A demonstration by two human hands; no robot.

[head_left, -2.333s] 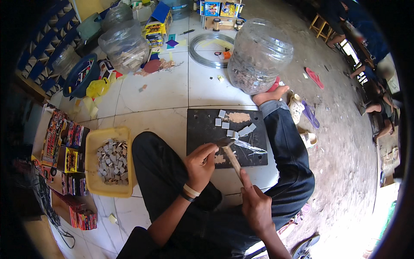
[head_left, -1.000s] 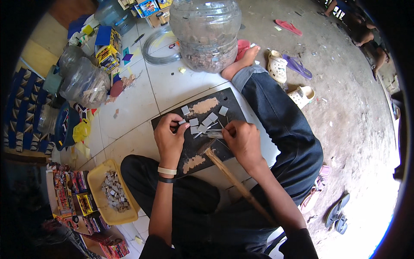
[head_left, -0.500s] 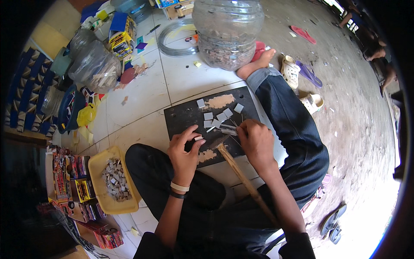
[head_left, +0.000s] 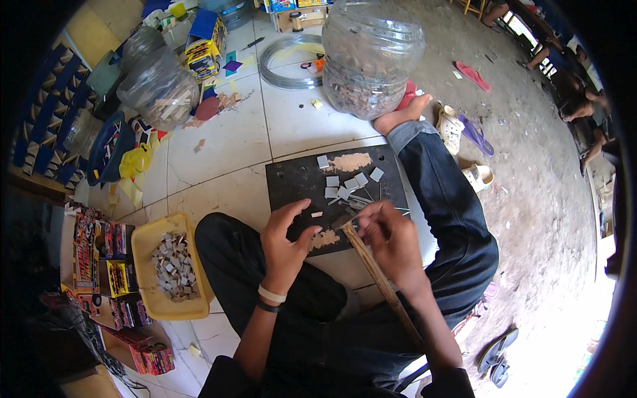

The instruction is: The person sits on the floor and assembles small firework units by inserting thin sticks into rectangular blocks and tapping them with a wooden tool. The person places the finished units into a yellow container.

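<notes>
A black board (head_left: 286, 182) lies flat between my legs. My left hand (head_left: 284, 242) is over its near left part, thumb and fingers spread. A small pale wood piece (head_left: 316, 214) rests on the board between those fingertips, apart from them. My right hand (head_left: 393, 240) is curled beside the head of a wooden-handled hammer (head_left: 375, 272), fingers pinched; what is in them is too small to make out. The hammer slants toward my right forearm. Farther up the board lie several grey square pieces (head_left: 332, 181) and a cluster of thin nails (head_left: 358, 200).
To my left, a yellow tray (head_left: 141, 268) holds many small pieces, beside stacked colourful boxes (head_left: 86, 249). A large clear plastic container (head_left: 371, 60) stands ahead, with a wire coil (head_left: 269, 69) near it. Sandals and a pale clog (head_left: 450, 129) are on the ground at right.
My left hand has let go of the small wood piece, which now lies on the board. My right hand has come back from the nails toward the hammer head. The view has shifted slightly.
</notes>
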